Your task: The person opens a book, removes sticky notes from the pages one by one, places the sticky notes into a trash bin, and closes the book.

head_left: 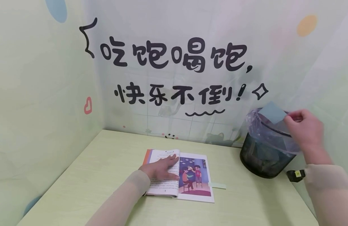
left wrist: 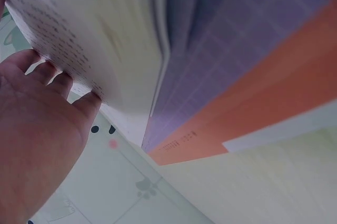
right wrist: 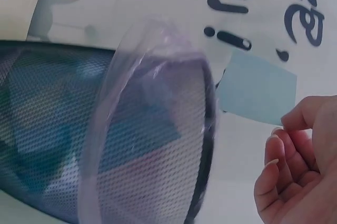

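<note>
An open book (head_left: 194, 196) lies on the table with a printed left page and a coloured picture on the right page. My left hand (head_left: 161, 168) rests on the left page with fingers spread; the left wrist view has its fingertips on the printed paper (left wrist: 58, 34). My right hand (head_left: 308, 130) pinches one corner of a pale blue square paper note (head_left: 273, 113) between thumb and finger. The note hangs over the mouth of a black mesh bin (head_left: 260, 160) lined with a clear plastic bag (right wrist: 100, 145). From the book's right edge sticks a pale paper strip (head_left: 219, 186).
Bluish paper (right wrist: 142, 145) shows inside the bin through the mesh. The bin stands at the table's (head_left: 86, 175) back right, close to the wall. Behind the table hangs a pale backdrop (head_left: 174, 25) with large black lettering. A small black device (head_left: 295, 175) sits by the right cuff.
</note>
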`<action>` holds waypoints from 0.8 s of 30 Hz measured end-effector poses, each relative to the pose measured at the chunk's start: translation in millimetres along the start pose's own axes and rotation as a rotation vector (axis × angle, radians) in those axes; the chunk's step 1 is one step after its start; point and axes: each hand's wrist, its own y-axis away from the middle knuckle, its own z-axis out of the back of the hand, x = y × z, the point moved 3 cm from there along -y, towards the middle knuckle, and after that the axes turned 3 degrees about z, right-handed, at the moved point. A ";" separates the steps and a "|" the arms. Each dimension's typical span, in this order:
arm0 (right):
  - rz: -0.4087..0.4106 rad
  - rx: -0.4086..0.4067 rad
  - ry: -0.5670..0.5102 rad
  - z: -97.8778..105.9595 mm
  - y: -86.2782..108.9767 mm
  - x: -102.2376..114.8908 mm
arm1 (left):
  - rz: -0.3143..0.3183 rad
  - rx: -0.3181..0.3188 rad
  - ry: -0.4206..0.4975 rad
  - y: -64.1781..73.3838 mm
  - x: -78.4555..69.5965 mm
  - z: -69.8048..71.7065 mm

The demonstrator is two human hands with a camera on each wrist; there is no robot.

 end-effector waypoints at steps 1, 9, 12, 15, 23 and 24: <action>-0.015 -0.002 0.000 2.2 -0.6 -4.4 | 0.002 0.000 0.001 0.4 -0.2 0.1; -0.087 0.053 0.047 5.3 2.2 -27.1 | 0.003 0.003 0.004 2.7 -1.5 0.7; -0.094 0.070 0.061 2.9 2.4 -31.3 | 0.003 0.005 0.008 3.4 -1.9 0.5; -0.097 0.075 0.058 0.5 3.3 -31.9 | 0.000 0.008 0.016 3.8 -2.2 0.4; -0.011 0.065 0.039 -16.5 13.1 -8.4 | 0.004 0.009 0.026 4.6 -2.7 1.7; 0.004 0.067 0.028 -20.7 15.1 -3.7 | 0.006 0.010 0.027 5.2 -2.6 2.1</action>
